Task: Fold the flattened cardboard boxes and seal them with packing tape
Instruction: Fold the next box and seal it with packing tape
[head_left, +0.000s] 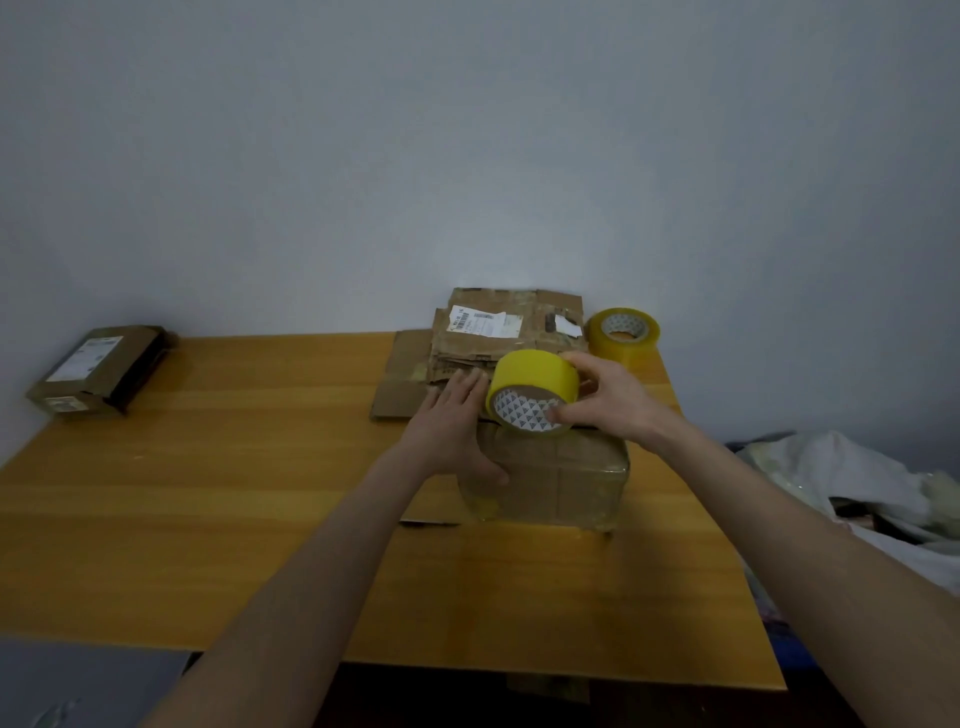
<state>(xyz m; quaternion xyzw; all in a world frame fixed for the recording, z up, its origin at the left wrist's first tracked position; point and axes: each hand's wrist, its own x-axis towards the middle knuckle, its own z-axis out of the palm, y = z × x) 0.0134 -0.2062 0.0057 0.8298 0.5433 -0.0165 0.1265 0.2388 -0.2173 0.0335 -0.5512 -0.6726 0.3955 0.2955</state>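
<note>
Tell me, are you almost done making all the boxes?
Not yet. One small box at the table's far left looks folded already. Right now the right hand holds a yellow tape roll over the box in front, while the left hand steadies it; it already looks shiny with tape. A stack of flattened cardboard by the wall is left to fold, with a spare tape roll beside it.

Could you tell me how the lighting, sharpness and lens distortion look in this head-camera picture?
Head view: dim, flat light, so the wall looks grey; the image is soft, and the box labels are unreadable; wide-angle bending stretches the forearms and curves the table edges; faint glare shows on the taped box.
</note>
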